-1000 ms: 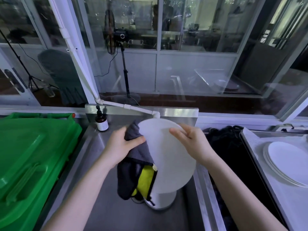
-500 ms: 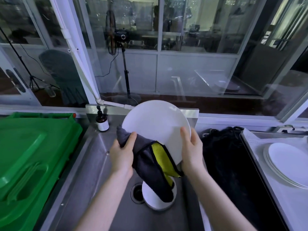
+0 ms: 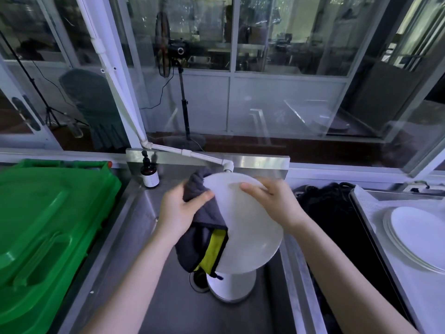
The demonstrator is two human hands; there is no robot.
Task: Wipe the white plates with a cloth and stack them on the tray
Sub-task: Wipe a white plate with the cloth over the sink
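Head camera view, looking down at a steel sink (image 3: 134, 261) set below a glass window wall. A person holds a white plate (image 3: 245, 227) in the air over the sink basin, with bare forearms reaching in from the bottom of the frame. The plate is tipped up on edge, with one flat side turned towards the camera. It reads as an oval whose long axis runs from upper left to lower right. The left hand (image 3: 178, 213) grips a grey and yellow cloth (image 3: 204, 244), fingers (image 3: 204, 196) curled round it, against the plate's left edge. The rest of the cloth hangs down beside the plate. The right hand (image 3: 277, 203) holds the plate's upper right rim, its fingers bent across the near side. A second plate (image 3: 231, 285) lies in the basin beneath, beside the drain. To the right, a stack of plates (image 3: 419, 237) sits on a lined tray (image 3: 375, 206), well apart from the hands. A green bin (image 3: 48, 225) stands to the left, and a brown bottle (image 3: 149, 175) stands at the sink's back corner.
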